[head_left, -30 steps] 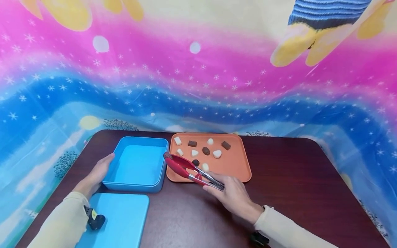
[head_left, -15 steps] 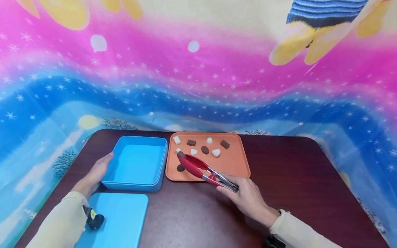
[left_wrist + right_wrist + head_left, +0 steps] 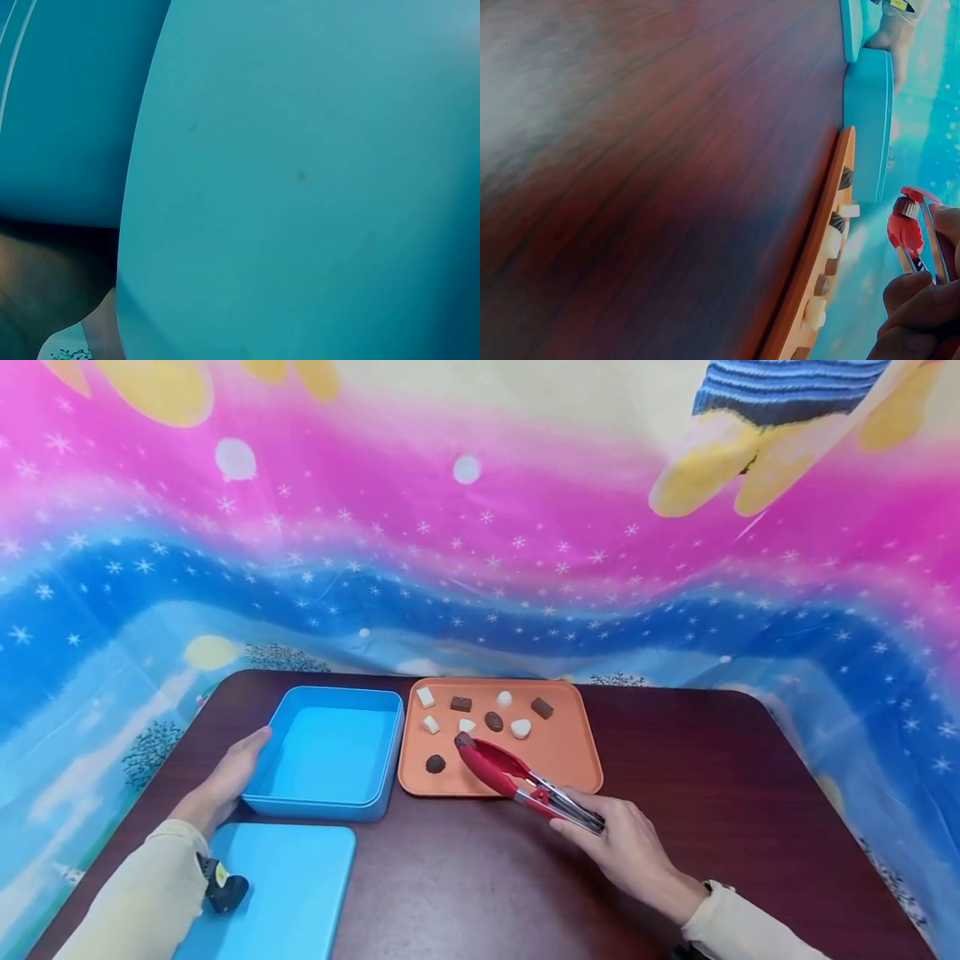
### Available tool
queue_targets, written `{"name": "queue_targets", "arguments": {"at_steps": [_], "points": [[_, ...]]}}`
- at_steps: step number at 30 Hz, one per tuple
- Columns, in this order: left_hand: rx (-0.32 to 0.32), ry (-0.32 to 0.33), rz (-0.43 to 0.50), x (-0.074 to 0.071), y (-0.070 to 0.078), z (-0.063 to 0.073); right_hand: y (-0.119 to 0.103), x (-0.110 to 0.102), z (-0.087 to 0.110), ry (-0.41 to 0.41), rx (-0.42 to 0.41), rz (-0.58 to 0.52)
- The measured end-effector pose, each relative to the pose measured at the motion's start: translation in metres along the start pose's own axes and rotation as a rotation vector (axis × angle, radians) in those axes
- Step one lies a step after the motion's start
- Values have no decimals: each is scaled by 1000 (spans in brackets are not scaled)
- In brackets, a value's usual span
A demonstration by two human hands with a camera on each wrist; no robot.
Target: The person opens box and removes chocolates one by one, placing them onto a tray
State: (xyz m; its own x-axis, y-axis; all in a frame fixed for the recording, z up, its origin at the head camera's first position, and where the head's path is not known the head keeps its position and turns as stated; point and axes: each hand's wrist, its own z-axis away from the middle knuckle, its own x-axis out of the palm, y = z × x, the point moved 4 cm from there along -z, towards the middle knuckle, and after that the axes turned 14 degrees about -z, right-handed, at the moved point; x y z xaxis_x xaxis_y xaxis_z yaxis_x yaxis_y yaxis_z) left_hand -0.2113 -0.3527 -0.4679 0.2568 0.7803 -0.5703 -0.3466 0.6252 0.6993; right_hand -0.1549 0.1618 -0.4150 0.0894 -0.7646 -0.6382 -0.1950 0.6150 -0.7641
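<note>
My right hand [image 3: 630,847] grips a pair of red-tipped metal tongs [image 3: 558,797] over the front of the orange tray [image 3: 577,768]. Pinched in the tips is a dark brown ridged chocolate [image 3: 464,741], also seen between the red heads in the right wrist view [image 3: 905,207]. My left hand [image 3: 232,777] lies against the left wall of the blue box [image 3: 386,789], its fingers extended along the side near the rim. On the tray lie white and brown chocolates, among them a round dark one [image 3: 435,764]. The tongs cover part of the tray's front.
A flat blue lid [image 3: 300,877] lies on the dark wooden table [image 3: 450,877] in front of the box, under my left forearm. The tray stands close by the box's right side. A printed cloth [image 3: 487,568] hangs behind the table's far edge.
My right hand has moved the tongs, with the ridged chocolate in them, rightward from beside the box over the tray. The round dark chocolate at front left is uncovered. My left hand stays at the box.
</note>
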Motion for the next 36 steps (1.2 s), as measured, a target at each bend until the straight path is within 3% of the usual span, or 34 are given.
{"name": "queue_targets", "arguments": {"at_steps": [18, 36], "points": [[-17, -1, 6, 3, 1, -5, 21, -23, 2, 24, 63, 40], [-25, 1, -3, 2, 0, 0, 39, -50, 15, 20, 103, 86]]}}
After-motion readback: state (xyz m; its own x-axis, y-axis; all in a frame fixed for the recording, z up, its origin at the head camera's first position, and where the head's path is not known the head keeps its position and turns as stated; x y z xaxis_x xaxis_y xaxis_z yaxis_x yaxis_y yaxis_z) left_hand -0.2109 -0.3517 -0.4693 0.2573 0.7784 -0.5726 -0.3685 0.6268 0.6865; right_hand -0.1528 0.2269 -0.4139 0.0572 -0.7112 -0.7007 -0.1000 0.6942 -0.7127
